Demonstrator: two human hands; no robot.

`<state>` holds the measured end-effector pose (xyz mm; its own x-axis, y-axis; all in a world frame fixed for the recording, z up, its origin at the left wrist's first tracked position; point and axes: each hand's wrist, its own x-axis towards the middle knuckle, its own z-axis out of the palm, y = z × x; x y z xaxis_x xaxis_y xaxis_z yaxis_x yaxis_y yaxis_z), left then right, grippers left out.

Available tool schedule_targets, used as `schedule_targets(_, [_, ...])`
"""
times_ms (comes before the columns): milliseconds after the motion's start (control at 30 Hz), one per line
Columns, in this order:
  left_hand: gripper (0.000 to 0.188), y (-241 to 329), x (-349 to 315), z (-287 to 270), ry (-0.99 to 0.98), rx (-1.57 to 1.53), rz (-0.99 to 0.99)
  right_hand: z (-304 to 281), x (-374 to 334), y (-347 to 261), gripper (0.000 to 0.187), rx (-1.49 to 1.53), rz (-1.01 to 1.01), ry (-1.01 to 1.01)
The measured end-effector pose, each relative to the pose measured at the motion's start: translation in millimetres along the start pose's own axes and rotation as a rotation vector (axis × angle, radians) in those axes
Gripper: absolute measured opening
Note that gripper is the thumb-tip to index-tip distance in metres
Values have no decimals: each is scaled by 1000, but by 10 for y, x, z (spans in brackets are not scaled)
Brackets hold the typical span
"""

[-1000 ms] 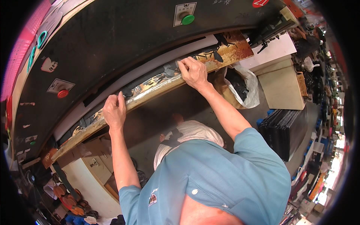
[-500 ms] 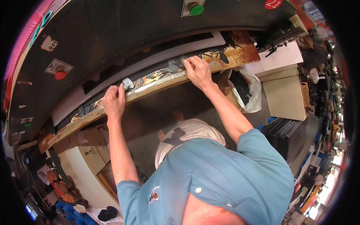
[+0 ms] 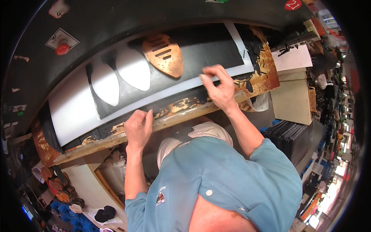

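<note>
My left hand (image 3: 138, 127) is closed, its thumb and fingertips together at the front wooden edge (image 3: 170, 123) of the machine bed; anything in the pinch is too small to make out. My right hand (image 3: 221, 89) hovers over the near border of a white board (image 3: 71, 120), its fingers bent and thumb apart, with nothing visible between them. A black sheet (image 3: 205, 46) lies on the board. Two sole-shaped holes in the sheet show the white board beneath. Beside them, farther right, a copper-coloured sole-shaped plate (image 3: 164, 56) with slots rests on the sheet.
Black scraps (image 3: 185, 103) litter the bed's front ledge. The dark machine body (image 3: 116, 19), with a red button (image 3: 62, 48), overhangs the far side. Right of the bed stand a pale cabinet (image 3: 291, 96) and a stack of black sheets (image 3: 288, 135). A plastic bag (image 3: 259, 103) hangs below.
The white board, black sheet and copper-coloured plate have come into view from under the machine, toward me. Both hands have moved right and nearer to me.
</note>
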<state>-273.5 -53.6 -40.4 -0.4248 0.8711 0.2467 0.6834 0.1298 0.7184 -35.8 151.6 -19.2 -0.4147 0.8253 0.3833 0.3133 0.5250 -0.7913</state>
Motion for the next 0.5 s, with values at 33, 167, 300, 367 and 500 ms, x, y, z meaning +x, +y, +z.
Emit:
schedule_targets(33, [17,36,98,-37,-19,-54,-9,147,213,-32,40,-42,-108,-36])
schedule_targets(167, [17,-58,953,18,80,-135,132,841,752,-163,98,-317,-103,-267])
schedule_targets(300, [37,-308,1780,334,38,98,196,1119,1003,-105,104,-489,-104,-292])
schedule_targets(367, [40,-396,1932,465,-6,292,251,1112,1051,-57,100,-470,-48,-327])
schedule_targets(500, [43,-480,1882,542,7,265,263,917,1132,-24,93,-300,48,-380])
